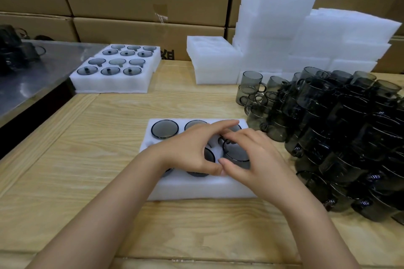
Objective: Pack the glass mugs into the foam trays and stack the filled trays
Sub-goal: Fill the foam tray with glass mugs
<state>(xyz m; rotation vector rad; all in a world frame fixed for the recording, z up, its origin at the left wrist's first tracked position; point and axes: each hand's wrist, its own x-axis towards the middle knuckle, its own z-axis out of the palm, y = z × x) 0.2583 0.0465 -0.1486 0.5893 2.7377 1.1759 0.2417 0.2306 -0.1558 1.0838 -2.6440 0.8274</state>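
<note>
Seating of a glass mug (237,153) in the foam tray (196,188) beneath both hands: right hand (251,159) curled round it, left hand (185,148) loosely spread alongside. Next, likely: pressing flush, then stacking.

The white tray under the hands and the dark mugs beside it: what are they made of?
White tray: probably soft foam, matte, with fuzzy cut edges and moulded round pockets. Dark mugs: likely smoky grey glass, glossy; they are see-through and show bright highlights.
</note>
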